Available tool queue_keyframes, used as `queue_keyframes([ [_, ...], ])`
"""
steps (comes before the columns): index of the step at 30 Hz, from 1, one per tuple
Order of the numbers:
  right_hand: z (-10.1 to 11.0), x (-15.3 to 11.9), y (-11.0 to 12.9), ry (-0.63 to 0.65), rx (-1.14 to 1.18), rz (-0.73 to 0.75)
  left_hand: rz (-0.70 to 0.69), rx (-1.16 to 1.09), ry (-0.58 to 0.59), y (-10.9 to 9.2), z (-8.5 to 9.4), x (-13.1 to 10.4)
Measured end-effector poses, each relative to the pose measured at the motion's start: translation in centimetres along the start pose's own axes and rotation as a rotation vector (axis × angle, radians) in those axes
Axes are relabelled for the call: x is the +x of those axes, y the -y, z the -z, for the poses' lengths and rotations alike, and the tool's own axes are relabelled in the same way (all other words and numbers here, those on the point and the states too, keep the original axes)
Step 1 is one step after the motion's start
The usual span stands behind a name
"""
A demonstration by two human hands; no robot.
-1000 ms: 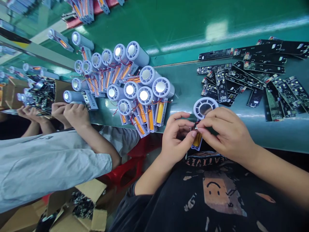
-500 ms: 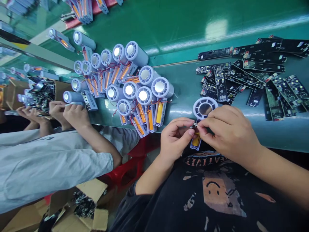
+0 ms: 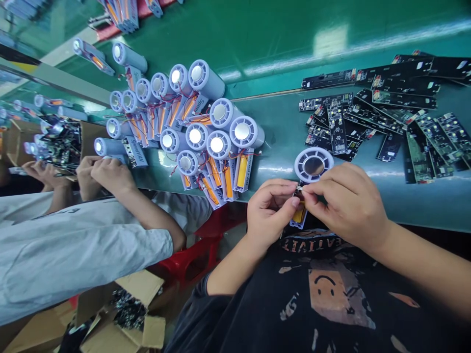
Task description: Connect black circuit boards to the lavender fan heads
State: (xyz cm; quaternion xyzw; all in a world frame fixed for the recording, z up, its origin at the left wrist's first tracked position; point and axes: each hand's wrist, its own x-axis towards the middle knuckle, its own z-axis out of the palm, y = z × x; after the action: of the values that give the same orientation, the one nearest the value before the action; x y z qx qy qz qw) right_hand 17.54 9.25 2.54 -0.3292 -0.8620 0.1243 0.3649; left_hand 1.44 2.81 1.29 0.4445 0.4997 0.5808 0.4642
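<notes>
A lavender handheld fan [image 3: 314,151] lies at the table's front edge, its round vented end facing up and its open handle pointing toward me. A yellow battery [image 3: 300,214] shows in that handle. Over the handle, my left hand [image 3: 270,211] pinches a thin circuit board seen nearly edge-on, mostly hidden by the fingers. My right hand [image 3: 348,203] is closed, thumb and forefinger pressed on a small white wire connector [image 3: 299,188] at the board's edge. Whether the connector is seated in the board I cannot tell.
Several black circuit boards [image 3: 336,128] lie in a loose pile at the right. Left of my hands, several lavender fans [image 3: 221,115] stand grouped with wires and batteries showing. Further left, co-workers' hands [image 3: 110,174] work by a carton [image 3: 90,142]. Below is a red stool [image 3: 187,255].
Both hands stay together over the fan handle, with only slight finger shifts at the connector. The whole view has shifted very slightly.
</notes>
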Motion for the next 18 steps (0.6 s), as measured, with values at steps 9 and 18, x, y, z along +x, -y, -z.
queue_keyframes([
  [9, 0.3, 0.5, -1.0, 0.056, 0.17, 0.013, 0.006, -0.018, 0.049, 0.0, 0.3, 0.1],
  [18, 1.5, 0.9, -1.7, 0.204, 0.367, -0.125, -0.112, 0.034, 0.104, 0.2, 0.0, 0.0],
])
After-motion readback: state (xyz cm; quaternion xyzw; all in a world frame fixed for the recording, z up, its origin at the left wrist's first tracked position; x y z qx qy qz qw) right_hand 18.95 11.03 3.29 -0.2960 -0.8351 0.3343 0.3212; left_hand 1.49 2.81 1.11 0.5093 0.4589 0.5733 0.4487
